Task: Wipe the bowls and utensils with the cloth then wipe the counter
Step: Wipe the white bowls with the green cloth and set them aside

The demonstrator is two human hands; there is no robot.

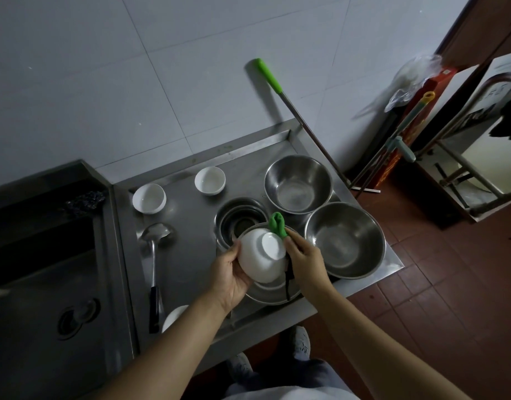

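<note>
The left hand (229, 274) cups a small white ceramic bowl (263, 256), tipped with its foot toward the camera, just above a shallow steel dish (273, 293) on the stainless steel worktop (188, 226). The right hand (304, 259) pinches a green cloth (278, 225) against the bowl's far rim; both grips are closed on their things.

The bowl rests mostly on palm and fingertips, so a hard wipe could likely push it out and drop it onto the dish. A dark strap (288, 280) hanging below the right hand might snag.

Beyond the bowl sit two large steel mixing bowls (299, 183) and a round drain opening (239, 219); left of it lie a steel ladle (153, 255) and two more white bowls (149, 198). These crowd the surface and would need moving before it is wiped.
</note>
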